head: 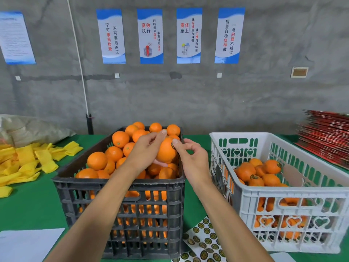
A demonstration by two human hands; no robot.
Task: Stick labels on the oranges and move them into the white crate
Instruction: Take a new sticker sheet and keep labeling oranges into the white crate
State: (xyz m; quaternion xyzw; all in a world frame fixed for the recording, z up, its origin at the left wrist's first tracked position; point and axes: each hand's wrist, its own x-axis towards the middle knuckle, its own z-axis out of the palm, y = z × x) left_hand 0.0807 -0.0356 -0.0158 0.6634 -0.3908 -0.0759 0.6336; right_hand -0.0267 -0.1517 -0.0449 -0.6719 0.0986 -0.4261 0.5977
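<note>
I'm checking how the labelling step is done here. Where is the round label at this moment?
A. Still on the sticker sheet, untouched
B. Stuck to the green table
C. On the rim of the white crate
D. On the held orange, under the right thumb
D: the left hand grips the orange above the black crate, and the right hand presses its thumb on the dark round label on the orange's side.

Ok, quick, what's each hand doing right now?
Left hand: closed around a round orange fruit above the black plastic crate.
Right hand: pressing a small round dark label onto that orange with thumb.
</note>
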